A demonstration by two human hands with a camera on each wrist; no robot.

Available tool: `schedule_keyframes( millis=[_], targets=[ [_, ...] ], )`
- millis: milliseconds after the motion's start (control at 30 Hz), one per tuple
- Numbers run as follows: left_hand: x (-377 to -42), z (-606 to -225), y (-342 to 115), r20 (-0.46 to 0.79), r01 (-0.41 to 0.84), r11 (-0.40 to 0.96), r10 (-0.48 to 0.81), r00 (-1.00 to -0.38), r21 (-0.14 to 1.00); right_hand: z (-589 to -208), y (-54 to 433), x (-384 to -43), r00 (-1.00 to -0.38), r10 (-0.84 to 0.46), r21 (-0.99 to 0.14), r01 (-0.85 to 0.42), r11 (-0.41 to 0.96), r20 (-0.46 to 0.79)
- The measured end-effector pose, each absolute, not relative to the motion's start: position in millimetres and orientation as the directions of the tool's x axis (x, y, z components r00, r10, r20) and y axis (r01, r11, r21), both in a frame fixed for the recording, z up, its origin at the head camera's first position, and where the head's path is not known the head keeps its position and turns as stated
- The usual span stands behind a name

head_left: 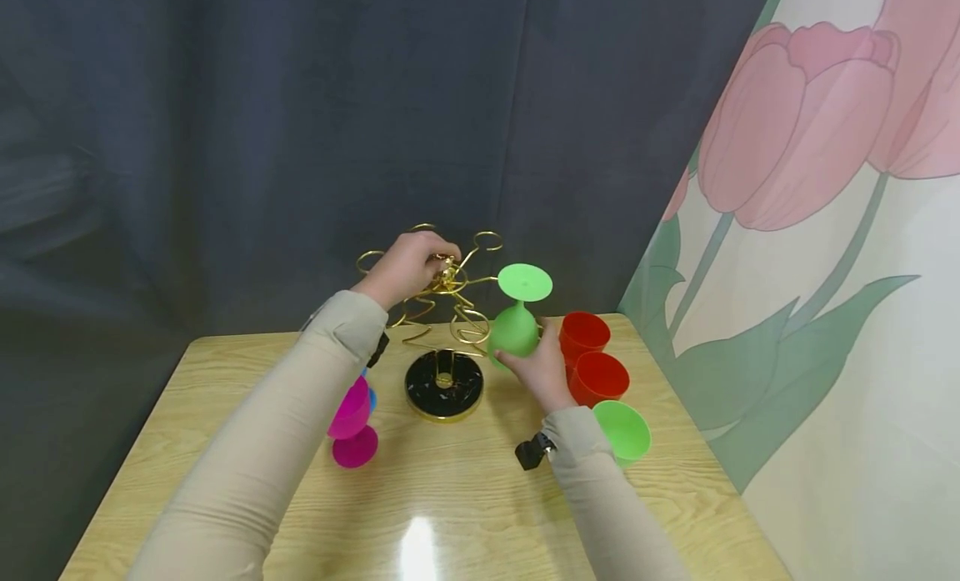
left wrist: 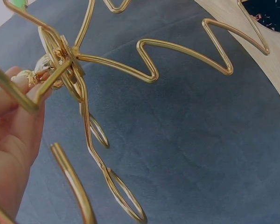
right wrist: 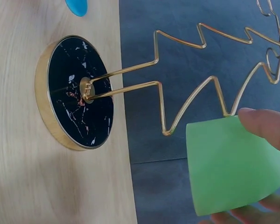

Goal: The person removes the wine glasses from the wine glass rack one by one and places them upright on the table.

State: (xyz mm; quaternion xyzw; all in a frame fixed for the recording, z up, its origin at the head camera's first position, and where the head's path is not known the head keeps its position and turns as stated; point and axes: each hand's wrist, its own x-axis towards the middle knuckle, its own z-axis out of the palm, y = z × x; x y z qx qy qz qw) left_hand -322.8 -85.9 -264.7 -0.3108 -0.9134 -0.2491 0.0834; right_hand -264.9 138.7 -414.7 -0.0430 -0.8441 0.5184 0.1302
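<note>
A gold wire rack with several ring-ended arms stands on a round black marble-look base [head_left: 427, 393]. At its top, my left hand [head_left: 412, 264] pinches the gold knob [left wrist: 41, 67] between thumb and fingers. My right hand [head_left: 542, 368] grips a light green plastic goblet [head_left: 516, 331] by the bowl, upside down, its round foot uppermost. The goblet is held off the table, close to the rack's right side. In the right wrist view its bowl [right wrist: 233, 163] shows beside the zigzag wires, thumb on one side and fingers on the other.
Right of the right hand stand two red cups [head_left: 585, 335] and another green cup [head_left: 624, 435], mouths up. A magenta goblet [head_left: 356, 448] stands left of the base, partly behind my left sleeve, with something blue [head_left: 372, 398] behind it. A dark curtain [head_left: 450, 106] hangs behind the table.
</note>
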Motion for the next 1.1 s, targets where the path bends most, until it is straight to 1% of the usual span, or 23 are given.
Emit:
schedule_keyframes(
  millis=[267,633,833,1100],
  targets=[
    [-321,-263,-87,0.300,0.602,0.663,0.523,-0.797,0.444,-418,139,-262,-0.958,0.199,-0.882,-0.093,0.462,0.206],
    [-322,-266,-87,0.303,0.594,0.665,0.511,-0.804,0.453,-416,142,-262,-0.963,0.183,-0.864,-0.082,0.496,0.196],
    [-320,-266,-86,0.296,0.581,0.674,0.500,-0.814,0.456,-415,144,-266,-0.962,0.164,-0.847,-0.104,0.522,0.218],
    [-318,-267,-87,0.312,0.583,0.668,0.493,-0.812,0.462,-407,143,-268,-0.958,0.147,-0.844,-0.139,0.518,0.248]
  ],
)
